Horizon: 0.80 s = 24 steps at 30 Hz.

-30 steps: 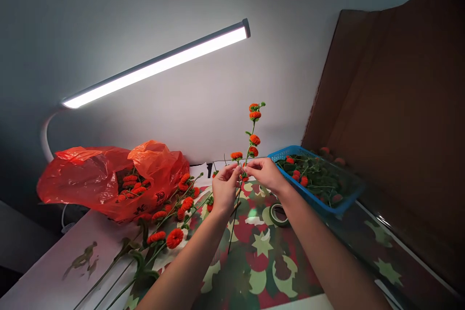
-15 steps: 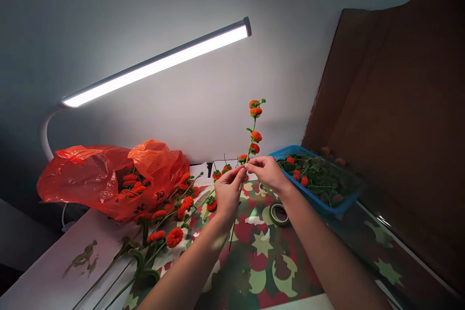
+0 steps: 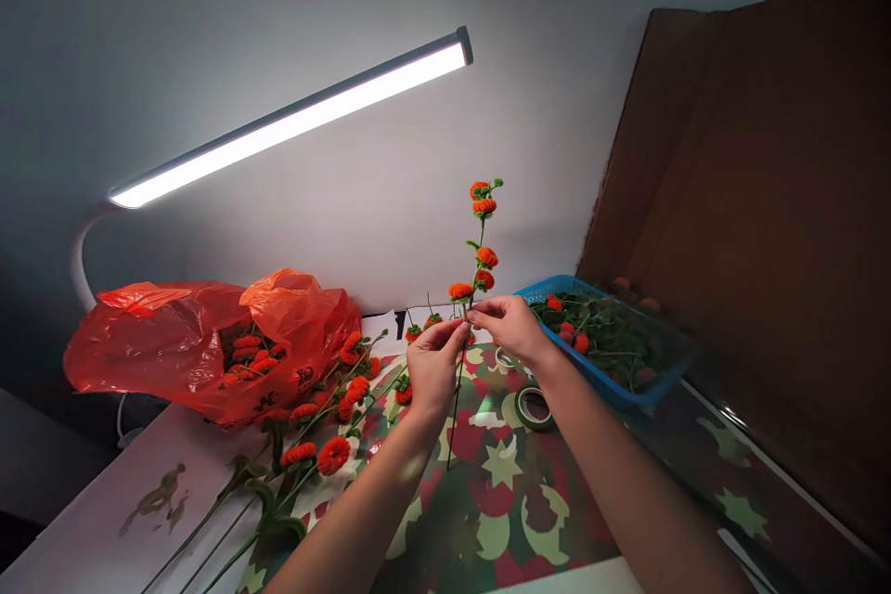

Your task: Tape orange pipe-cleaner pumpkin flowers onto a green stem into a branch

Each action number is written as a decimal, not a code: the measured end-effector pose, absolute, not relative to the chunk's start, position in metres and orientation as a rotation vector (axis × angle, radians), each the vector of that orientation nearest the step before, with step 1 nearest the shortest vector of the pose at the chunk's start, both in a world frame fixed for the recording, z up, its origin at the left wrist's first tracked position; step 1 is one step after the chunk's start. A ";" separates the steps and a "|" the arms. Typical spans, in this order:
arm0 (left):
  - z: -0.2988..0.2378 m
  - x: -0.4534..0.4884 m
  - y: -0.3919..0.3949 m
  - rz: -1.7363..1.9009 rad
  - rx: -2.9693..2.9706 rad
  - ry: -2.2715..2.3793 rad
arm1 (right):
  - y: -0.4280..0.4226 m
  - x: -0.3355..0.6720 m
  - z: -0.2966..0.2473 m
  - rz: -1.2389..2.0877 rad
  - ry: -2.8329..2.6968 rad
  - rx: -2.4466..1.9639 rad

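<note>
A handmade flower stem with several orange blooms and small green leaves stands nearly upright over the table. My left hand pinches it below the lowest blooms, thumb against fingers. Just to the right, my right hand pinches at the same spot on the stem, its fingertips almost touching those of the left. Below the hands the thin bare end of the stem slants down toward the table. Whether tape lies between the fingertips is too small to make out. A roll of green tape lies under my right forearm.
A red plastic bag of orange blooms sits at the left, with finished-looking flower stems before it. At the right stands a blue basket of flowers beside a cardboard sheet. A lit lamp hangs above the patterned mat.
The flower stem has turned slightly, its top leaning less to the right and its lowest bloom showing more to the left. Both hands keep their pinch; the view has shifted a little.
</note>
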<state>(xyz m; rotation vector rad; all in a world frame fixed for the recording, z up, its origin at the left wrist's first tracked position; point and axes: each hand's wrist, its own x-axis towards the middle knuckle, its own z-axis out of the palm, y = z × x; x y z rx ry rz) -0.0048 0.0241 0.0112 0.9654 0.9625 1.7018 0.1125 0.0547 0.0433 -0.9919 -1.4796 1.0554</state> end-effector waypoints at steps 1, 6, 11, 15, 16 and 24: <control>0.010 -0.005 0.024 1.698 0.976 0.968 | 0.055 0.112 0.043 1.059 -1.478 -0.992; 0.006 -0.004 0.024 1.711 1.064 1.012 | 0.054 0.111 0.044 1.069 -1.456 -1.009; 0.002 0.000 0.020 1.699 1.078 1.038 | 0.054 0.111 0.043 1.068 -1.429 -1.017; -0.002 0.002 0.020 1.684 1.020 1.020 | 0.056 0.112 0.041 1.063 -1.438 -1.003; -0.002 0.003 0.020 1.680 1.001 1.021 | 0.056 0.112 0.041 1.061 -1.443 -0.998; 0.002 0.000 0.021 1.628 0.812 0.922 | 0.054 0.111 0.045 1.123 -1.417 -0.949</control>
